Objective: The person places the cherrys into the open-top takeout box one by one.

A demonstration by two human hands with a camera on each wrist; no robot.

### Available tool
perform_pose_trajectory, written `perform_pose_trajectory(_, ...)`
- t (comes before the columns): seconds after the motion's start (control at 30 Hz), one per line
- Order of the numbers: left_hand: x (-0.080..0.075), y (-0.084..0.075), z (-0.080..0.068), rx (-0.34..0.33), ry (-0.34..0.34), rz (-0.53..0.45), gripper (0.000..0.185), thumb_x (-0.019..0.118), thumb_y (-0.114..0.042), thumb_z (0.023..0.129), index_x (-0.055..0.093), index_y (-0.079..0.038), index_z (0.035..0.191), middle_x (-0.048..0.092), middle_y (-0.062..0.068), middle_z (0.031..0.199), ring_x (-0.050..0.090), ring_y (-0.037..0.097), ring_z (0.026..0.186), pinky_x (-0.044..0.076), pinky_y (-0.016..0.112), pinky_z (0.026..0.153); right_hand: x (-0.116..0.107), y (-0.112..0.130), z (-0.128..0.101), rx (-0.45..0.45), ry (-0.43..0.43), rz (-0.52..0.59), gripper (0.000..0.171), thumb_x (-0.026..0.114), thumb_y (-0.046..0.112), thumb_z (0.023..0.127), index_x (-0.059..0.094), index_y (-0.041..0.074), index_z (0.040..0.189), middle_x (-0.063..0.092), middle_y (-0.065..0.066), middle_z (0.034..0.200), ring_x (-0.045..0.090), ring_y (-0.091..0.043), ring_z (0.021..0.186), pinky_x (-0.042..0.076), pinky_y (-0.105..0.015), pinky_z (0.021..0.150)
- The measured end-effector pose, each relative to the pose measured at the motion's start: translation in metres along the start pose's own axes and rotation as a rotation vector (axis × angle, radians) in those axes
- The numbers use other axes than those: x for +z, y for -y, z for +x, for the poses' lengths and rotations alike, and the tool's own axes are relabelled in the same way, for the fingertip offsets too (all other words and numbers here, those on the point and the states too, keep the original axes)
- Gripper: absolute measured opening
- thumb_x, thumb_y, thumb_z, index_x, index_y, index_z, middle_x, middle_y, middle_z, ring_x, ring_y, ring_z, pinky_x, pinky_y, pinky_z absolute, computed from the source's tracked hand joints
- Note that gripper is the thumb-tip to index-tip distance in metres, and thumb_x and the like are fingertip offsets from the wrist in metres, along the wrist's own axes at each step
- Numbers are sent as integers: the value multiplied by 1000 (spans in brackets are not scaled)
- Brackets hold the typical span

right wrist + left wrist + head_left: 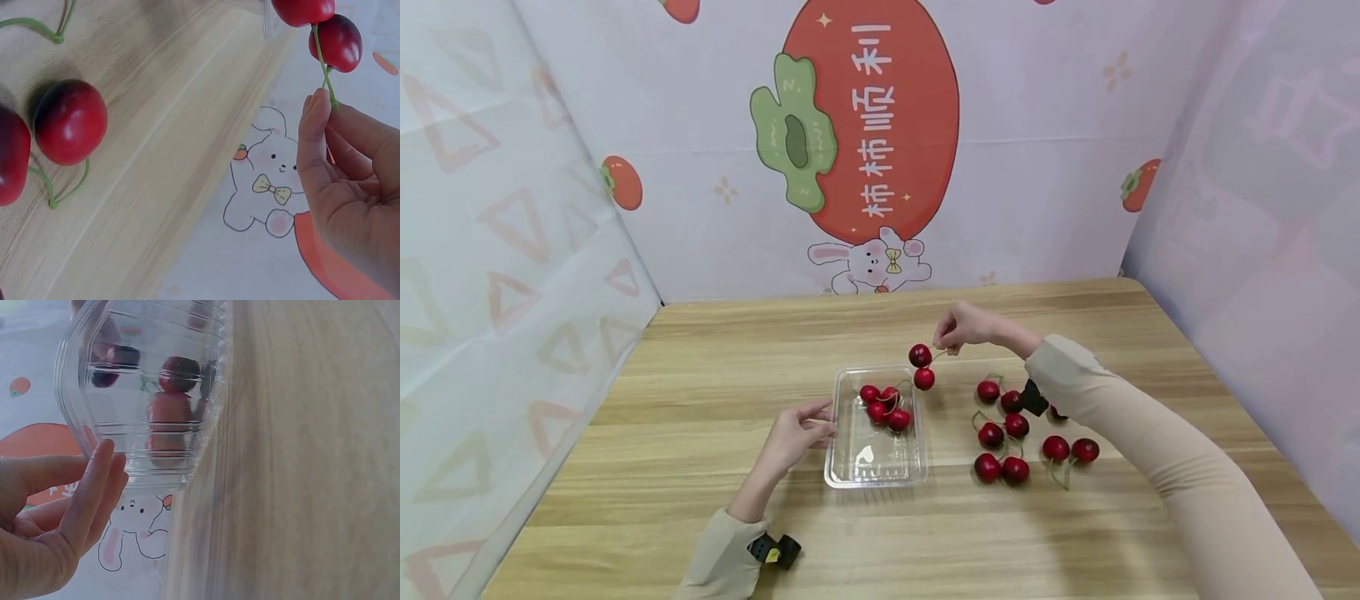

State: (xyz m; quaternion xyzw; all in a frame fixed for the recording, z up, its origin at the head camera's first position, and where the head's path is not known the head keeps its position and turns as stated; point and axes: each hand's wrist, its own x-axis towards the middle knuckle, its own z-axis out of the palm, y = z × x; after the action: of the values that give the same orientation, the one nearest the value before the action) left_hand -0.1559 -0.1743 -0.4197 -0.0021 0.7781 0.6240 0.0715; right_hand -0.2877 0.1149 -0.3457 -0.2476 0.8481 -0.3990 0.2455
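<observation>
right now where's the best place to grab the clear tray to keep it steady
Probably the tray by its left long wall, coming from the left, where the left hand already touches it. The wall is low and ribbed, and the cherries in it sit at the far end, clear of fingers.

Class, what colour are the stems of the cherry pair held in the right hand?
Green; the cherry pair's stems show best in the right wrist view.

You're at a staged recording booth, not a home: a wooden worktop (700,500) boxed in by printed cartoon backdrop sheets (865,125), persimmon and rabbit (872,265) on the far wall.
</observation>
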Motion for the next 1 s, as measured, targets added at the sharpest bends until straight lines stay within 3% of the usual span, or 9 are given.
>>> perform_pose_trajectory(0.5,-1,-4,-2,11,13,-3,44,56,12,77,45,15,120,57,30,98,63,33,75,58,32,62,15,18,13,-6,-1,-17,11,58,-4,81,62,-13,85,62,-23,80,56,-10,56,56,-24,57)
perform_pose_trajectory(0.73,-1,-1,0,15,17,12,43,56,12,77,45,15,119,57,29,97,62,33,76,58,32,62,25,25,19,-14,-1,-21,7,59,-4,80,64,-10,81,63,-14,73,56,-9,54,57,-27,58)
perform_pose_trajectory(1.0,-1,2,1,21,34,15,43,55,13,78,45,16,119,56,32,98,62,34,77,58,31,63,36,29,28,-28,16,-6,7,59,-5,79,63,-10,80,63,-15,72,56,-9,52,56,-24,54)
